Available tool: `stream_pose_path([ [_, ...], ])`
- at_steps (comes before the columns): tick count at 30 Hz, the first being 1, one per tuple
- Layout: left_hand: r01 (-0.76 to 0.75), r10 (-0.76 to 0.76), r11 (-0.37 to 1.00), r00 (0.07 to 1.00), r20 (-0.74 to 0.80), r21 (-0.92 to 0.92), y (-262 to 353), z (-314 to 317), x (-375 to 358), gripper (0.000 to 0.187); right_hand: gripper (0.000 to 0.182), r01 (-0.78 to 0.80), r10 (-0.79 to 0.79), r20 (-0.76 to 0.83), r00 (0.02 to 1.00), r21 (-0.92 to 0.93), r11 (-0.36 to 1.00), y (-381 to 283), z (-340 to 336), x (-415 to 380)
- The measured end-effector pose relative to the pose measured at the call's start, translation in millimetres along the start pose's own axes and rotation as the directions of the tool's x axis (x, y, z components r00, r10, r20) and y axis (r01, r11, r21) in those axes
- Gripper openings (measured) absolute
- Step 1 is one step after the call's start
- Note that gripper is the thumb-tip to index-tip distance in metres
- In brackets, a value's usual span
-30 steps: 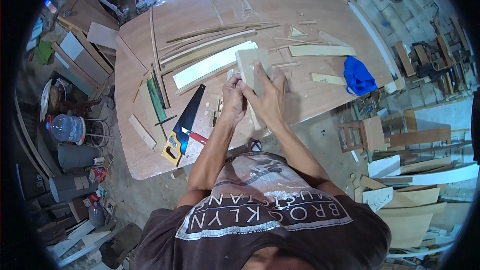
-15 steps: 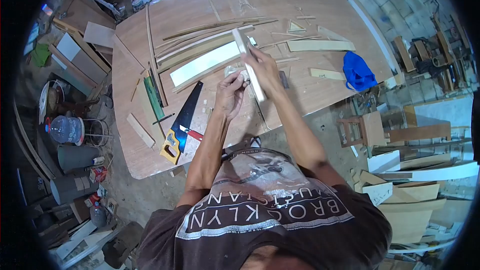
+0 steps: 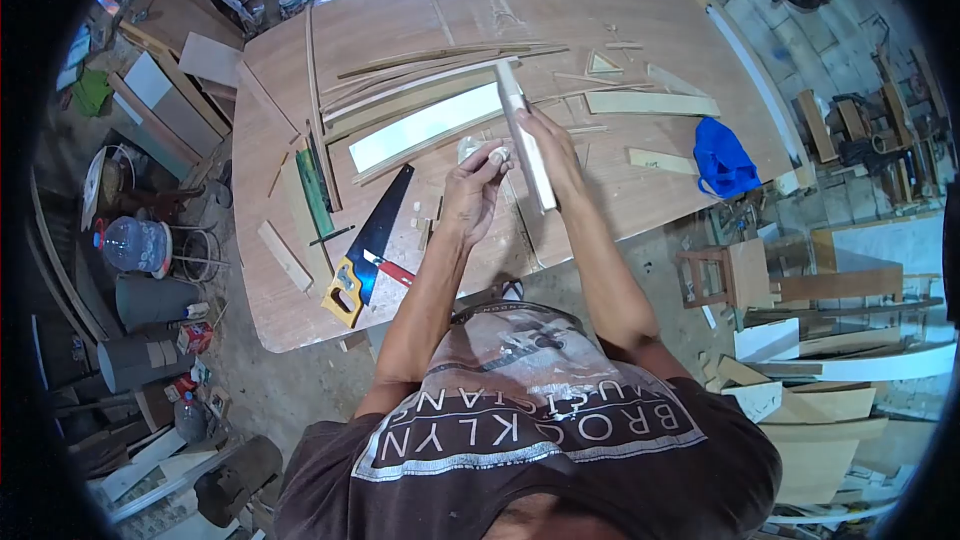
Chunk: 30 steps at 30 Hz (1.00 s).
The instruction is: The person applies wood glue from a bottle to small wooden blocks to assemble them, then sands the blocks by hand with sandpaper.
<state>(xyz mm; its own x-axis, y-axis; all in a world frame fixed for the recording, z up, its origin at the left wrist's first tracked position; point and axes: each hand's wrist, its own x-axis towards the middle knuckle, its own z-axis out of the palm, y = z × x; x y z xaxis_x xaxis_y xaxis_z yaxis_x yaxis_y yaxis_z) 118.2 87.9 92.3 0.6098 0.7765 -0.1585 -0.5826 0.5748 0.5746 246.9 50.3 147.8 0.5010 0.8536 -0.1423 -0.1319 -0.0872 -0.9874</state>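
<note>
My right hand [image 3: 553, 148] grips a narrow, pale wooden board [image 3: 530, 145], held on edge and tilted above the table. Just left of it, my left hand [image 3: 474, 190] has its fingers pinched on a small whitish piece [image 3: 501, 154] whose kind I cannot make out. Behind those fingers is a crumpled translucent thing [image 3: 467, 147], partly hidden. Beyond both hands a white-faced board [image 3: 425, 130] lies on the table. A handsaw [image 3: 370, 240] with a yellow and black handle lies left of my left forearm, with a red-handled tool [image 3: 390, 268] against its blade.
The wooden table [image 3: 450, 10] carries several thin wood strips [image 3: 430, 70], a green tool or strip [image 3: 312, 195], a small wooden triangle [image 3: 603, 63] and a blue cloth bag [image 3: 725, 157]. Stacked boards [image 3: 820, 410] stand on the right; a water jug [image 3: 135, 244] is at the left.
The board in my right hand has shifted a little right and now stands slightly more apart from my left hand. My left hand keeps its pinch. The whole view has shifted slightly.
</note>
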Motion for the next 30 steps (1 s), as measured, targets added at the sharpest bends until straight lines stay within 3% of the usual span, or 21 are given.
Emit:
stream_pose_path([
  [2,0.005,-0.004,0.999,0.999,-0.032,0.037,-0.5,-8.9,2.4,0.026,0.058,0.0,0.001,-0.027,1.0,0.04,0.999,0.5,-2.3,-21.5],
  [4,-0.011,0.018,0.997,0.996,-0.082,0.074,3.7,-2.8,-2.1,0.026,0.06,0.247,-0.305,-0.061,0.95,-0.447,0.86,17.7,-4.2,-39.3],
  [5,-0.023,0.037,0.993,0.992,-0.12,0.113,4.2,1.3,-2.5,0.027,0.064,0.236,-0.308,-0.033,0.951,-0.567,0.789,24.1,-2.2,-50.2],
  [6,-0.022,0.035,0.993,0.993,-0.115,0.112,1.5,2.8,-1.8,0.027,0.064,0.236,-0.311,-0.037,0.95,-0.569,0.788,26.4,2.6,-48.2],
  [8,-0.002,0.02,0.979,0.996,-0.087,0.206,-6.4,3.6,-5.1,0.029,0.064,0.315,-0.544,-0.124,0.83,-0.702,0.639,32.9,10.1,-43.9],
  [10,0.012,0.009,0.983,0.994,-0.113,0.185,-10.3,7.5,-11.0,0.028,0.066,0.223,-0.446,-0.202,0.872,-0.646,0.73,27.0,5.9,-4.9],
  [11,-0.011,0.03,0.986,0.994,-0.109,0.168,-11.2,9.4,-11.2,0.028,0.066,0.118,-0.215,-0.242,0.946,-0.363,0.924,17.5,3.6,11.5],
  [12,-0.049,0.064,0.988,0.993,-0.097,0.148,-10.0,12.3,-7.7,0.027,0.067,-0.015,0.006,-0.197,0.98,-0.047,0.999,9.9,2.0,21.5],
  [16,-0.135,0.166,0.963,0.979,-0.118,0.234,-4.6,3.7,-0.9,0.025,0.06,0.055,-0.058,-0.082,0.995,-0.04,0.998,7.0,-13.4,-17.9],
  [17,-0.143,0.175,0.962,0.977,-0.126,0.231,-2.0,1.5,-0.2,0.025,0.061,0.134,-0.164,-0.048,0.985,-0.374,0.918,5.1,-8.1,-44.1],
  [18,-0.151,0.203,0.918,0.973,-0.106,0.367,-0.5,-0.7,-1.0,0.024,0.063,0.196,-0.251,0.011,0.968,-0.658,0.727,5.1,-4.1,-58.3],
  [19,-0.147,0.215,0.855,0.973,-0.082,0.498,-0.8,-2.9,-3.8,0.022,0.067,0.27,-0.347,0.03,0.938,-0.69,0.671,7.6,-0.9,-59.7],
  [20,-0.135,0.203,0.856,0.976,-0.084,0.498,-1.2,-4.3,-5.5,0.022,0.067,0.258,-0.338,0.021,0.941,-0.692,0.674,13.7,-0.2,-48.0],
  [22,-0.191,0.198,0.927,0.98,0.009,0.324,1.1,-3.7,-5.4,0.021,0.066,0.216,-0.24,0.013,0.971,-0.482,0.849,24.2,-1.4,-1.2],
  [23,-0.171,0.161,0.963,0.985,0.065,0.21,1.0,-3.3,-7.2,0.021,0.066,0.01,-0.008,0.011,1.0,-0.262,0.965,14.6,-0.2,10.2],
  [24,-0.172,0.158,0.961,0.984,0.077,0.218,2.5,-2.3,-9.4,0.021,0.066,0.017,-0.017,0.003,1.0,-0.254,0.967,5.1,-3.1,6.0],
  [26,-0.039,0.039,0.999,0.999,0.017,0.011,6.6,1.1,-8.0,0.024,0.064,-0.239,0.236,0.054,0.97,0.061,0.969,-12.7,-15.3,-3.2],
  [27,-0.04,0.041,0.998,0.999,0.017,-0.057,8.8,-2.1,-6.3,0.026,0.061,-0.113,0.103,0.097,0.99,0.104,0.988,-5.2,-18.6,-10.0],
  [28,-0.049,0.05,0.997,0.999,0.008,-0.066,8.1,-4.6,-6.3,0.026,0.061,-0.118,0.108,0.109,0.988,0.094,0.989,-2.6,-16.2,-25.9],
  [30,-0.024,0.029,0.997,0.997,0.076,-0.067,9.0,-9.4,-5.6,0.027,0.061,0.106,-0.086,0.091,0.992,-0.244,0.964,2.0,-7.7,-51.1],
])
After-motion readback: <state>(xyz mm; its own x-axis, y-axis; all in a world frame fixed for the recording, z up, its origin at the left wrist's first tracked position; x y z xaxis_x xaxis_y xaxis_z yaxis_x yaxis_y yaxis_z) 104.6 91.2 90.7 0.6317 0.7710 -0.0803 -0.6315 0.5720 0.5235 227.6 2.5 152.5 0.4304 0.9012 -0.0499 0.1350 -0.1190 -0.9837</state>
